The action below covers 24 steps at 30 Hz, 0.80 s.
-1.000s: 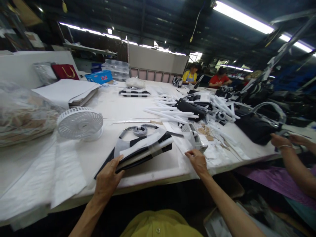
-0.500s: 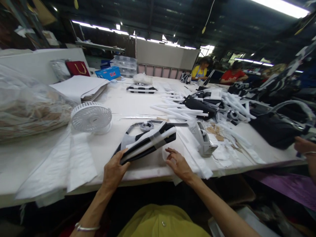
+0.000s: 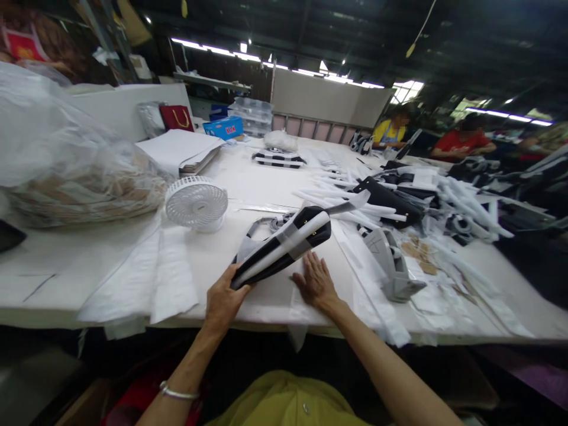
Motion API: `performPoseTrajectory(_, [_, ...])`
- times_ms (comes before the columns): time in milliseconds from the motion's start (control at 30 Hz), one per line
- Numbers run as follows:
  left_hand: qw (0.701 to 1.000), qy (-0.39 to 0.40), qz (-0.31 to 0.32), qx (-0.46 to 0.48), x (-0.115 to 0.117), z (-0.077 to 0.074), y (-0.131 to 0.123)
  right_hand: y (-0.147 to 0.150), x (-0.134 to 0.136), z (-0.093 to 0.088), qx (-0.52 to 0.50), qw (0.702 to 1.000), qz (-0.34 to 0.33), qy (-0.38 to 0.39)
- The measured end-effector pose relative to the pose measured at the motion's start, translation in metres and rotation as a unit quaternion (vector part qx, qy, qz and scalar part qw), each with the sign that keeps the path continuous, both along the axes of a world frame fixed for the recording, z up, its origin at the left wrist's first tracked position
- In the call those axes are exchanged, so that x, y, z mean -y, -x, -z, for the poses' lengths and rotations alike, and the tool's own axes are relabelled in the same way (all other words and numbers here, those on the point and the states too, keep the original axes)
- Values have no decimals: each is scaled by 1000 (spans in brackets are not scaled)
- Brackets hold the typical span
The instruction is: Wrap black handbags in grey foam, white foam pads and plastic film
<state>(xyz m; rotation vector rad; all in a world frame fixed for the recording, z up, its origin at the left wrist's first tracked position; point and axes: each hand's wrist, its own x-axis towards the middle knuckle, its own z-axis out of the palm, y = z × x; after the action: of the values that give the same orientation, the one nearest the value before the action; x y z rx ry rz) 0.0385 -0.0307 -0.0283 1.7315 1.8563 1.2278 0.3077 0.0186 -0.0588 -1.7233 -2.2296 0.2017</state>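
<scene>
My left hand (image 3: 225, 299) is closed around the near end of a folded black bag (image 3: 248, 273), with the thumb on top. White foam tubes (image 3: 290, 241) lie along the bag, and a grey translucent strip crosses them. The bag's far end is tilted up to the right, with a pale strip (image 3: 352, 203) sticking out behind it. My right hand (image 3: 316, 283) rests palm down on the table just right of the bag, its fingers apart and holding nothing. Thin clear film (image 3: 299, 316) beside it hangs over the table's front edge. A coiled grey strap (image 3: 280, 222) lies behind the bag.
A grey tape dispenser (image 3: 393, 269) stands to the right, near white foam strips. A white fan (image 3: 197, 204) and a large clear plastic sack (image 3: 89, 189) are at left. Black bags and foam tubes (image 3: 468, 198) pile up at back right. Other people sit farther back.
My view has turned left. The far end of the bag is raised, and a strip end now sticks up behind it. My right hand has gone from hovering with bent fingers to lying flat.
</scene>
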Motion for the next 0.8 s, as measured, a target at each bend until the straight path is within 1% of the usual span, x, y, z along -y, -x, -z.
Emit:
performPoseTrajectory(100, [1000, -10, -2, 11, 2, 3, -4, 35, -18, -3, 9, 994, -105, -3])
performPoseTrajectory(167, [999, -31, 10, 1, 3, 6, -7, 54, -28, -4, 7, 986, -166, 9])
performPoseTrajectory(200, [999, -49, 18, -10, 3, 9, -8, 59, -30, -3, 5, 983, -184, 16])
performPoseTrajectory(267, [994, -96, 36, -41, 4, 16, -10, 60, -28, 3, -4, 983, -183, 14])
performPoseTrajectory(300, [990, -124, 43, -60, 4, 19, -11, 55, -20, 6, -11, 986, -169, 6])
performPoseTrajectory(367, [978, -171, 59, -103, 4, 25, -14, 35, 7, 12, -22, 991, -128, -15])
performPoseTrajectory(433, [964, -200, 77, -154, 5, 29, -17, 7, 48, 14, -22, 993, -110, -35])
performPoseTrajectory(467, [956, -215, 86, -183, 6, 31, -19, -8, 70, 11, -43, 990, -116, -72])
performPoseTrajectory(500, [945, -232, 96, -211, 6, 32, -21, -21, 91, 7, -55, 981, -170, -82])
performPoseTrajectory(567, [922, -267, 111, -260, 9, 33, -26, -39, 122, -11, -73, 947, -302, -83])
performPoseTrajectory(600, [913, -277, 116, -277, 10, 33, -27, -42, 130, -24, -79, 932, -341, -91])
performPoseTrajectory(633, [908, -280, 118, -289, 12, 34, -29, -41, 132, -38, -86, 929, -346, -102])
performPoseTrajectory(667, [906, -278, 119, -298, 14, 34, -30, -37, 126, -53, -94, 934, -325, -113])
performPoseTrajectory(700, [905, -271, 119, -304, 16, 34, -31, -29, 115, -69, -108, 946, -280, -127])
performPoseTrajectory(733, [905, -264, 120, -311, 18, 34, -32, -20, 98, -83, -126, 957, -225, -137])
performPoseTrajectory(767, [904, -259, 121, -318, 20, 34, -33, -10, 75, -96, -134, 965, -185, -129])
performPoseTrajectory(800, [902, -257, 122, -323, 21, 34, -34, 1, 50, -106, -137, 971, -161, -116])
